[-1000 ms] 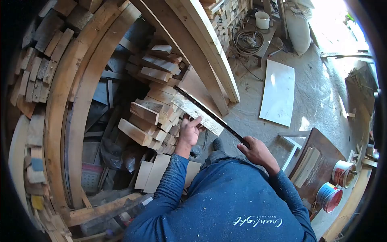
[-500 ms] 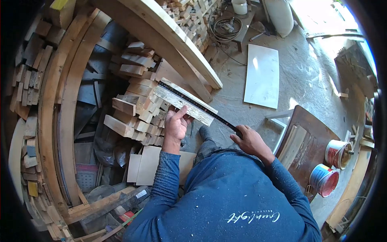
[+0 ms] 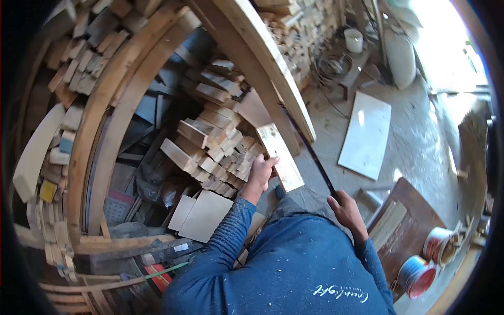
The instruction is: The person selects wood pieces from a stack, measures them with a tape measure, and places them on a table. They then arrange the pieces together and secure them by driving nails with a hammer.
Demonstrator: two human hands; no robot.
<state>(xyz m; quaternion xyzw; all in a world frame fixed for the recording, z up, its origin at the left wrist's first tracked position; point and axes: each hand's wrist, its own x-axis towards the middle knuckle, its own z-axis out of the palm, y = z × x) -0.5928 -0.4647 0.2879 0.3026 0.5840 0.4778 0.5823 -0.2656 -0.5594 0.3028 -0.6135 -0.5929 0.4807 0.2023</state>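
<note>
My left hand [image 3: 261,173] is closed around the edge of a short, pale wooden board [image 3: 281,160], with the thumb on its upper face. The board is tilted, its lower end just above my legs. My right hand [image 3: 346,210] grips a black tape measure [image 3: 312,149], its case hidden in the palm. The long dark blade sticks out up and to the left, past the board's right side and apart from it. Its far tip lies across the leaning beam in view.
Cut wood blocks [image 3: 220,142] are stacked left of my hands. A long beam [image 3: 262,47] slants in from above. At right are a brown tabletop [image 3: 415,205] and paint buckets [image 3: 417,275]; a white panel [image 3: 366,135] lies on the floor.
The tape blade has come off the board and swung to its right. The board has turned steeper and shows a smoother face. My view has shifted left.
</note>
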